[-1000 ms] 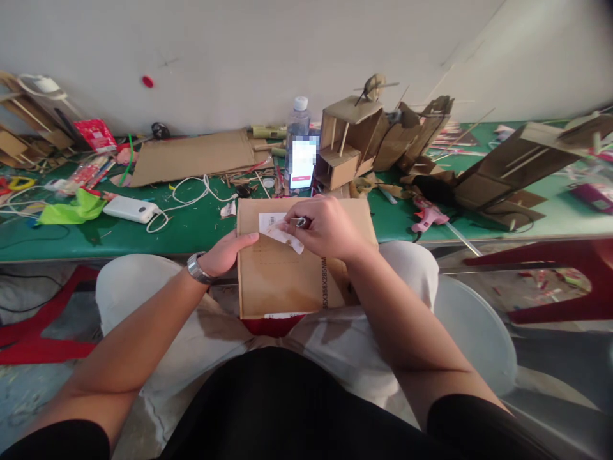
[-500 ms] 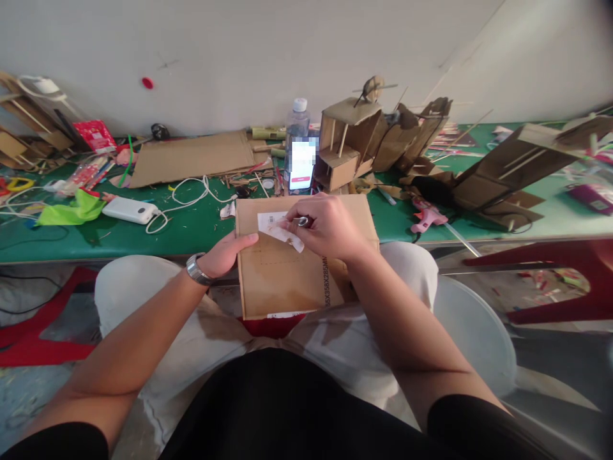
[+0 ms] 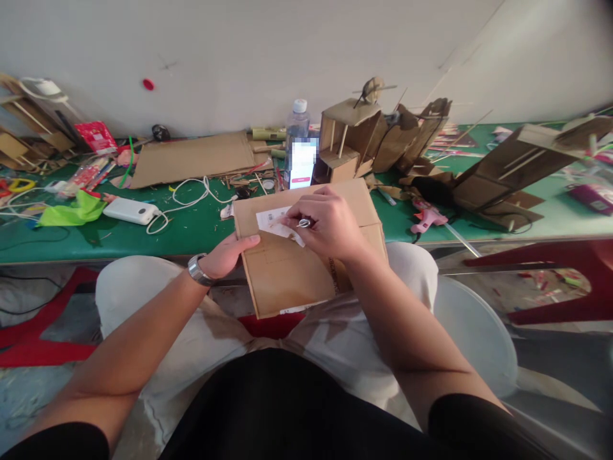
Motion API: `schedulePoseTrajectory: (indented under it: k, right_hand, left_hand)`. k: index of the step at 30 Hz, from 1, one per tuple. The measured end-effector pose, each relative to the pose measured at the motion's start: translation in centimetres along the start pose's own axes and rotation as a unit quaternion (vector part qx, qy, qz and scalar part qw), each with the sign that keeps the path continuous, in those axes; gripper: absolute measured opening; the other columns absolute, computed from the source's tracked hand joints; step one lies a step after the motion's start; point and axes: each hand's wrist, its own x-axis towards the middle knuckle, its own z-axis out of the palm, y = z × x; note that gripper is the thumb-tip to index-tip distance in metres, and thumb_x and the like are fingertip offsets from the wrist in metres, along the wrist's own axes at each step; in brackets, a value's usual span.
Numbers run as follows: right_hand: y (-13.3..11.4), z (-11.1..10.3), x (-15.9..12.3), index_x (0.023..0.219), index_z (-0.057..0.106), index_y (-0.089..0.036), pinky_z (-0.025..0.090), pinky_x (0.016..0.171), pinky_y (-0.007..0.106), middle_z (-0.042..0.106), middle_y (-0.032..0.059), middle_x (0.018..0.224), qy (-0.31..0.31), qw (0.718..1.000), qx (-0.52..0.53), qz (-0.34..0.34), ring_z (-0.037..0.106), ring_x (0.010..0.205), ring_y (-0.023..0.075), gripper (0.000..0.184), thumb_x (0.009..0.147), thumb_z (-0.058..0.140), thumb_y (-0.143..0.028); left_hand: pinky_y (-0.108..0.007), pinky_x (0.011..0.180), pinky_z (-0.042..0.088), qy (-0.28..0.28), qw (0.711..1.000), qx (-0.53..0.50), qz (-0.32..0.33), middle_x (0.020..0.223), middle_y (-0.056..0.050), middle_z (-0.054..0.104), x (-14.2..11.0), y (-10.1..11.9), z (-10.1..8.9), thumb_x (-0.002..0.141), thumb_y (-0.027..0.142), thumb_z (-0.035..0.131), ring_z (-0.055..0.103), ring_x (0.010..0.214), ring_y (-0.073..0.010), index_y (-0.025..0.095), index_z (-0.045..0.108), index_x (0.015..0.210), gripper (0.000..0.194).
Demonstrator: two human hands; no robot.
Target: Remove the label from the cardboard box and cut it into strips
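Observation:
A cardboard box (image 3: pixel 292 281) rests tilted on my lap, its near end turned a little to the right. My left hand (image 3: pixel 227 254) grips its left edge, thumb lying on the top face and fingers hidden behind the side. Stuck to the top face is a white paper label (image 3: pixel 268 219), torn, with brown patches showing. My right hand (image 3: pixel 328 223) is closed over the label's right part, thumb and forefinger pinching at it. A shiny metal ring shape shows at the curled fingers. Exactly what lies between the fingertips is partly hidden.
On the green table (image 3: pixel 191 243) stand a phone (image 3: pixel 301 169) against a plastic bottle (image 3: pixel 299 118), cardboard models (image 3: pixel 345 128), a pink glue gun (image 3: pixel 428 217), a white power bank (image 3: pixel 130 209) with cable, and a flat cardboard sheet (image 3: pixel 191 156). A stool (image 3: pixel 472 332) is at right.
The box has turned counterclockwise, its far right corner rising and near end swinging right. Both hands stay on it in nearly the same places, my right hand still pinching at the label.

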Motion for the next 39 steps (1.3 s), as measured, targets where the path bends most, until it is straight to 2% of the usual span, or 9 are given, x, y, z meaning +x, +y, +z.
schedulePoseTrajectory:
  k: [8,12,15,18,21,25,31,35,39]
  right_hand:
    - [1.2,0.2,0.1,0.090,0.078,-0.018,0.039,0.091,0.038,0.079,0.0046,0.090,-0.066,0.998,-0.012,-0.022,0.065,0.079,0.0176,0.017,0.090,0.061,-0.014]
    - [1.6,0.4,0.1,0.086,0.077,-0.018,0.040,0.089,0.038,0.078,0.0052,0.089,-0.112,0.992,-0.026,-0.042,0.066,0.082,0.0196,0.013,0.087,0.065,-0.012]
    - [1.5,0.6,0.1,0.089,0.078,-0.020,0.040,0.088,0.037,0.078,0.0042,0.089,-0.148,0.987,-0.016,-0.059,0.066,0.082,0.0193,0.013,0.089,0.066,-0.014]
    - [1.1,0.6,0.0,0.092,0.078,-0.020,0.040,0.084,0.035,0.078,0.0045,0.089,-0.164,0.983,0.014,-0.077,0.067,0.084,0.0190,0.012,0.093,0.066,-0.017]
    - [0.8,0.8,0.0,0.088,0.077,-0.018,0.040,0.078,0.032,0.077,0.0057,0.088,-0.187,0.980,0.022,-0.066,0.068,0.083,0.0192,0.010,0.094,0.074,-0.026]
    - [0.5,1.2,0.0,0.090,0.077,-0.018,0.038,0.073,0.030,0.077,0.0056,0.085,-0.213,0.974,0.035,-0.063,0.066,0.080,0.0189,0.017,0.093,0.078,-0.034]
    - [0.2,1.5,0.0,0.093,0.078,-0.017,0.038,0.068,0.029,0.075,0.0038,0.083,-0.220,0.969,0.088,-0.067,0.063,0.076,0.0174,0.022,0.090,0.082,-0.039]
    - [0.2,0.9,0.1,0.090,0.076,-0.017,0.038,0.065,0.028,0.072,0.0032,0.078,-0.217,0.965,0.133,-0.066,0.061,0.072,0.0163,0.040,0.087,0.081,-0.057]
    - [0.4,-0.3,0.0,0.092,0.076,-0.018,0.042,0.067,0.029,0.069,0.0022,0.075,-0.119,0.982,0.124,-0.078,0.059,0.068,0.0148,0.054,0.085,0.075,-0.071]
  left_hand:
    - [-0.049,0.117,0.046,0.033,0.992,0.111,0.041,0.148,-0.017,0.063,0.4,-0.4,-0.1,0.084,0.050,0.083,0.059,0.138,-0.0356,0.021,0.053,0.152,0.081]
    - [-0.052,0.109,0.051,0.122,0.935,0.296,0.152,0.166,-0.019,0.037,0.3,0.0,-0.3,0.070,0.047,0.094,0.050,0.144,-0.0386,0.029,0.036,0.161,0.109]
    - [-0.058,0.122,0.034,0.089,0.844,0.465,0.254,0.159,-0.015,0.050,0.1,0.6,-0.3,0.072,0.046,0.092,0.038,0.153,-0.0400,0.026,0.064,0.138,0.073]
    - [-0.060,0.124,0.027,0.014,0.801,0.525,0.288,0.129,-0.010,0.074,-0.1,0.9,-0.2,0.078,0.044,0.087,0.058,0.135,-0.0378,0.027,0.078,0.106,0.033]
    - [-0.053,0.112,0.041,-0.046,0.801,0.524,0.287,0.106,-0.009,0.080,-0.2,1.0,-0.1,0.082,0.043,0.083,0.070,0.103,-0.0311,0.026,0.079,0.095,0.021]
    - [-0.041,0.085,0.051,-0.096,0.806,0.508,0.288,0.096,-0.011,0.079,-0.5,1.3,-0.1,0.090,0.040,0.076,0.067,0.087,-0.0261,0.025,0.078,0.088,0.016]
    - [-0.037,0.080,0.053,-0.138,0.805,0.503,0.282,0.094,-0.010,0.079,-1.2,1.9,0.2,0.097,0.038,0.067,0.069,0.088,-0.0244,0.025,0.080,0.091,0.018]
    - [-0.036,0.076,0.054,-0.133,0.790,0.514,0.305,0.090,-0.010,0.079,-1.7,2.5,0.5,0.099,0.037,0.063,0.070,0.082,-0.0233,0.025,0.078,0.084,0.024]
    - [-0.035,0.077,0.055,-0.113,0.787,0.517,0.318,0.094,-0.009,0.079,-2.2,3.3,-0.2,0.099,0.033,0.063,0.072,0.085,-0.0225,0.025,0.075,0.082,0.023]
